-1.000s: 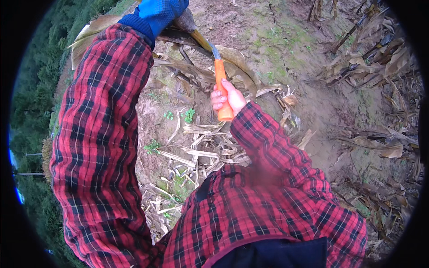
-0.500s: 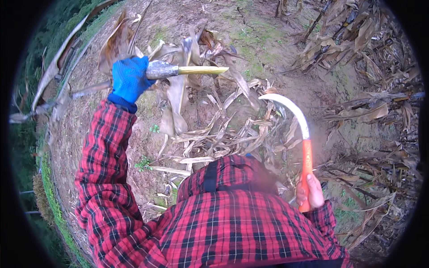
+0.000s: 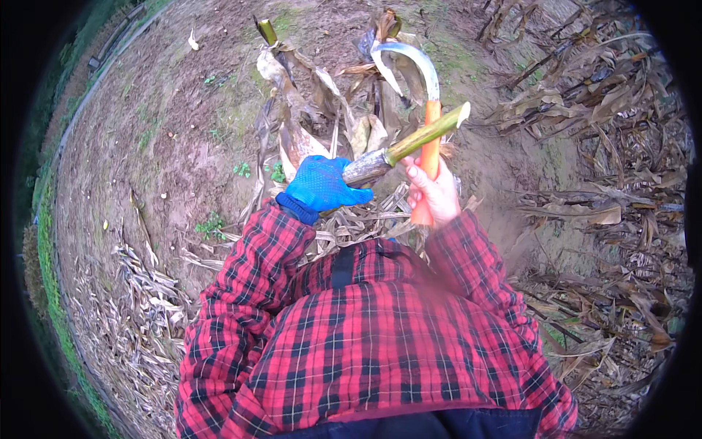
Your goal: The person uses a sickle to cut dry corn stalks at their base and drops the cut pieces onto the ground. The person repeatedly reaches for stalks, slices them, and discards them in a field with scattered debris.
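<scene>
In a blue knitted glove, my left hand is closed round a dry corn stalk, whose pale, slanted cut end points to the far right. My bare right hand grips the orange handle of a sickle. The sickle stands with its curved metal blade away from me, the tip bending round to the left. The green-yellow end of the stalk crosses in front of the orange handle, just below the blade. I cannot tell whether the stalk touches it. Both hands are close together ahead of my chest.
Beyond my hands stand a cut stalk stub and withered leaves. Heaps of dry corn stalks cover the right side. Dry leaf litter lies at the lower left on brown soil. Green growth borders the left edge.
My left hand has moved right and nearer to me with the stalk. My right hand has moved left and farther out with the sickle, so the two have come together.
</scene>
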Tool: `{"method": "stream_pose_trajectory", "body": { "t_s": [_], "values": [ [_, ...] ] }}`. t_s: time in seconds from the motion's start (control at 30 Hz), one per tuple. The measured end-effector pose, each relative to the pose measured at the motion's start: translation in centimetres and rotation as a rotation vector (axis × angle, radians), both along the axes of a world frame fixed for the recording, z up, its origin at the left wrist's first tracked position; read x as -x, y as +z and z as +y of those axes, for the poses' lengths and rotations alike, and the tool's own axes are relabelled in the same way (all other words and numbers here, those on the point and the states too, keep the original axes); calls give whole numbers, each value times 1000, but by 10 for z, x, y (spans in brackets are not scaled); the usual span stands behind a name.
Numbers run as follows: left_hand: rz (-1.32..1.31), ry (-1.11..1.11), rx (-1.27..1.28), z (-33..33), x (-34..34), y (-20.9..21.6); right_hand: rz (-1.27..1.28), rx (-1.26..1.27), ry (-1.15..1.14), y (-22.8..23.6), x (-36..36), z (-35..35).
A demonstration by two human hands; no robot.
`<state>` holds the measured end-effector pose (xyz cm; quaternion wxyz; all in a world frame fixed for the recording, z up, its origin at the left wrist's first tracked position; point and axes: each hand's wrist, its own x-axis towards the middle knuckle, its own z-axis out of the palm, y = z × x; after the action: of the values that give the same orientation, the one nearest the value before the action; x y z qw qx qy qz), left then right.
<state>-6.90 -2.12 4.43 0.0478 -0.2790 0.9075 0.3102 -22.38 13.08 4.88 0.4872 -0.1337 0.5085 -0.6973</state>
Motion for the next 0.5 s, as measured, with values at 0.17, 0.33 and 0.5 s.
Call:
{"method": "stream_pose_trajectory", "body": {
  "t_s": [0.17,0.33,0.5],
  "values": [
    [125,88,-62,2,-21,9,-62,40,116,-4,3,-45],
    [129,567,15,10,-107,-5,-44,17,-13,4,19,-64],
    [66,442,345,63,-93,-85,-41,-17,31,19,6,-69]
  ]
}}
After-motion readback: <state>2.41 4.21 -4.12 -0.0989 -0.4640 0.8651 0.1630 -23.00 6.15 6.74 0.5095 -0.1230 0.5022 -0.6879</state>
